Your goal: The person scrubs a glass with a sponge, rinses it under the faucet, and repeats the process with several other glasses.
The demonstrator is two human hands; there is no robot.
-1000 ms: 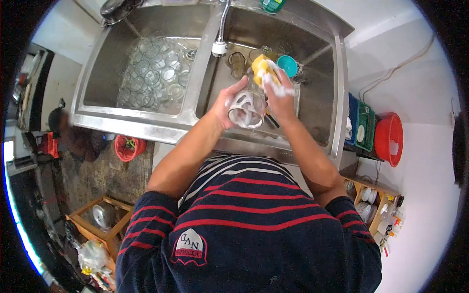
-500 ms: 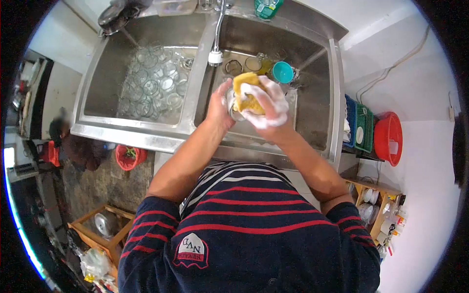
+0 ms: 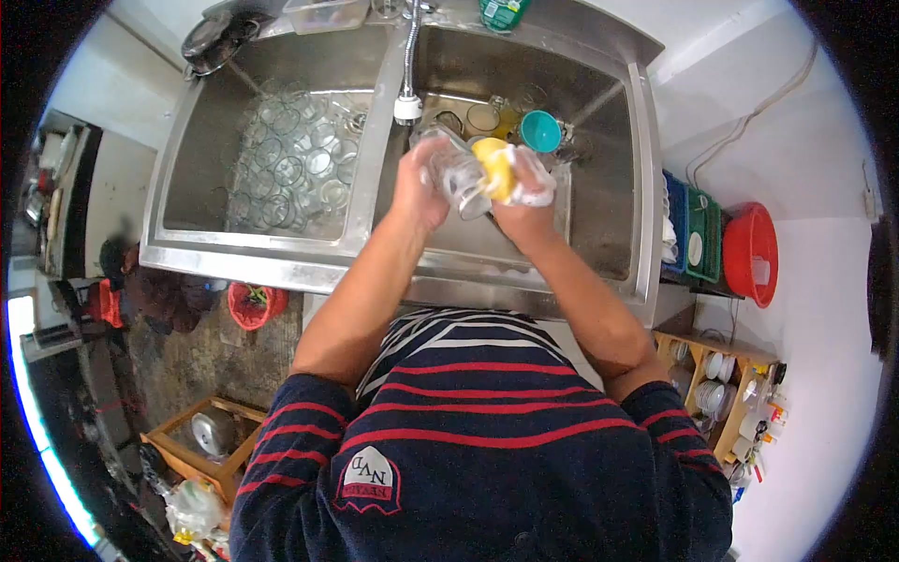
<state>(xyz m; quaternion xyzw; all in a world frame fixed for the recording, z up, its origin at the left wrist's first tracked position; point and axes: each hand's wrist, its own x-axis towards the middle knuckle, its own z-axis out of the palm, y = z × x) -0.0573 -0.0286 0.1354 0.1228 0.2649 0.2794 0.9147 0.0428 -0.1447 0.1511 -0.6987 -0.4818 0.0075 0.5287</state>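
Observation:
Over the right sink basin (image 3: 599,225), my left hand (image 3: 421,187) is wrapped round a clear drinking glass (image 3: 459,178), which lies tilted with soap suds on it. My right hand (image 3: 526,187), covered in white foam, grips a yellow sponge (image 3: 494,170) against the side of the glass. Just beyond the hands, a turquoise cup (image 3: 541,132) and a glass with yellowish liquid (image 3: 483,117) stand among other glassware on the basin floor. The tap's white nozzle (image 3: 407,110) hangs near my left hand.
Many clear glasses (image 3: 290,169) fill the left basin. A dark pan (image 3: 213,45) and a green soap pouch (image 3: 503,13) sit along the back ledge. To the right are a green crate (image 3: 702,234) and a red basin (image 3: 751,255). A red bucket (image 3: 256,304) stands on the floor.
The glass has turned and now shows much more of its length between my hands. My right hand and the sponge have shifted from covering it to its right side.

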